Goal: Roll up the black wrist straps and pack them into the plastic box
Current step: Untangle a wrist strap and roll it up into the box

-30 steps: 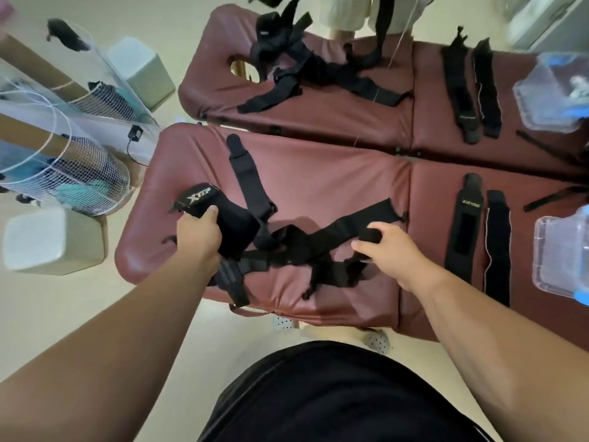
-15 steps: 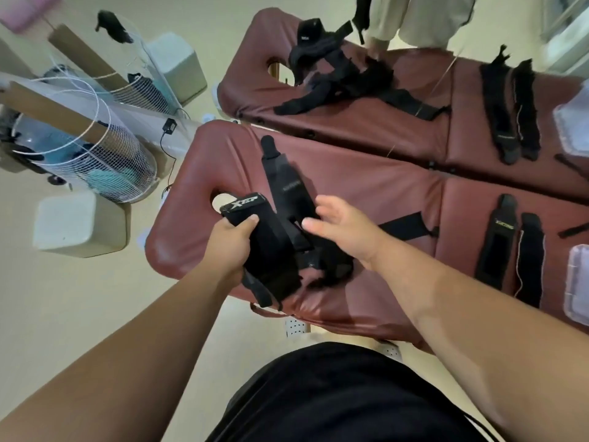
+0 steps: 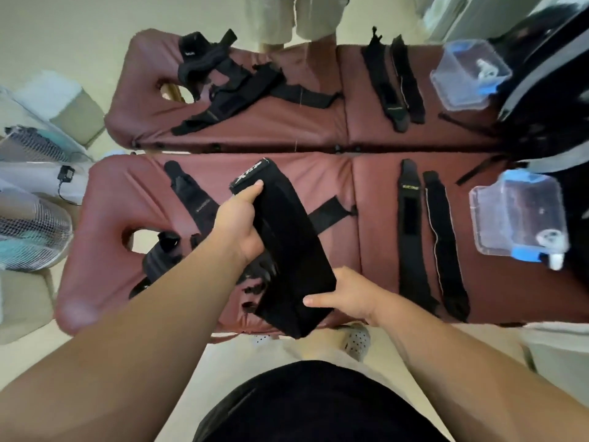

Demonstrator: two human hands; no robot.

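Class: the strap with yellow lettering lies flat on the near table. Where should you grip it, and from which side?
Probably pinch the lettered strap at its near end, coming from the table's front edge. It lies flat, running lengthwise away from the person, and a second strap lies close along its right side.

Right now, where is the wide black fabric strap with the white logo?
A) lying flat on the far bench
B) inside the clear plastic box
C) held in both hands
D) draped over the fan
C: the left hand grips the wide black fabric strap near its logo end and the right hand holds its lower end.
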